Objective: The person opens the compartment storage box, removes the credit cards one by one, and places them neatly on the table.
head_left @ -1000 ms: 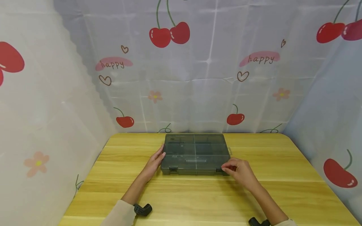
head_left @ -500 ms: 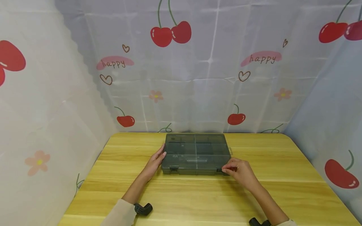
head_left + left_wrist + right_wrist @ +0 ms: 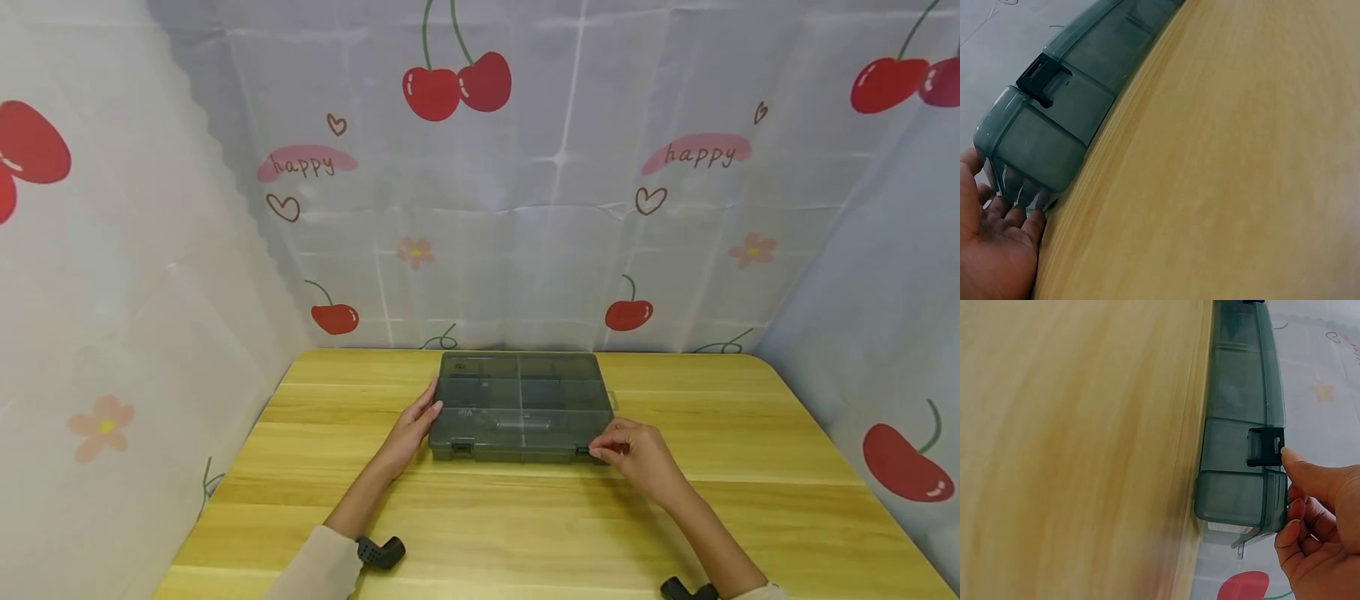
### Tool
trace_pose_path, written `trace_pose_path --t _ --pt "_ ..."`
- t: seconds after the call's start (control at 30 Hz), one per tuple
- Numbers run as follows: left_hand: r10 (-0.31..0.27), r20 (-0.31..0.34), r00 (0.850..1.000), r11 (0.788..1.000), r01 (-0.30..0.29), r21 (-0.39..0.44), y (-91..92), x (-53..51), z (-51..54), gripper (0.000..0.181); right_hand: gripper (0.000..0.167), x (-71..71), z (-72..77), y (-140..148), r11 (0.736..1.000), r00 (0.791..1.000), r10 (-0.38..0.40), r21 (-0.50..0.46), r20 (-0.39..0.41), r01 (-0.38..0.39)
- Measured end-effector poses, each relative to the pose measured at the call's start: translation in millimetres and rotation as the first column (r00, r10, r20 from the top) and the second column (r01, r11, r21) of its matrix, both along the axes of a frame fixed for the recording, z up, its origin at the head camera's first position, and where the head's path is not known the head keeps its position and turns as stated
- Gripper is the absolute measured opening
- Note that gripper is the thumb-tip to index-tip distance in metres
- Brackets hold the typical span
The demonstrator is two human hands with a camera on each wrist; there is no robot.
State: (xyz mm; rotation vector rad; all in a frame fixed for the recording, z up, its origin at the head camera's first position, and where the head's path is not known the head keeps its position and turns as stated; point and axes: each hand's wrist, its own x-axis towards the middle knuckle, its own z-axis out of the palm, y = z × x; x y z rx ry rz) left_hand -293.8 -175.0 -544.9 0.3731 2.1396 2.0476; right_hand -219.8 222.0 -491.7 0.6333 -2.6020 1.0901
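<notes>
A smoky grey-green, see-through plastic storage box with divided compartments lies flat on the table, its lid down. My left hand rests against the box's left side, fingers fairly straight; the left wrist view shows the fingertips touching its end wall. At the front right corner, my right hand has its thumb tip on the black right latch, the other fingers curled against the lid's edge. The black left latch sits at the front left, untouched.
The wooden table extends in front of the box and to both sides. Behind it hangs a pale curtain printed with cherries, with more cloth on the left and right. A black wrist-camera mount is strapped at the left wrist.
The whole view has shifted very slightly. Both hands keep the same places on the box, and the lid stays down.
</notes>
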Motion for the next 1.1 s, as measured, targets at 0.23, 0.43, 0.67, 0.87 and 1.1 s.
trace_pose_path --t 0.23,0.43,0.67,0.87,1.1 --pt "-0.004 -0.005 1.0 1.0 0.004 -0.009 -0.1 -0.1 -0.3 0.068 0.015 -1.2 -1.8 1.3 1.0 1.0 0.019 0.004 -0.001 -0.019" --pt "-0.003 -0.004 1.0 1.0 0.003 -0.013 -0.5 -0.1 -2.5 0.067 0.013 -0.6 -1.9 3.0 0.999 0.999 0.041 0.008 0.009 -0.041" --pt "-0.008 -0.006 1.0 1.0 0.007 -0.014 -1.0 0.2 -3.7 0.067 0.013 -0.1 -2.4 6.4 0.996 0.996 0.081 0.043 0.026 -0.082" --pt "-0.012 -0.006 1.0 1.0 0.011 -0.025 -1.4 0.3 -2.7 0.066 0.015 0.9 -2.3 5.8 0.991 0.994 0.112 0.077 0.004 -0.112" --pt "-0.007 -0.005 1.0 1.0 0.006 -0.021 -0.6 -0.2 -3.4 0.067 0.019 0.1 -4.0 6.5 0.987 0.992 0.128 0.105 -0.021 -0.125"
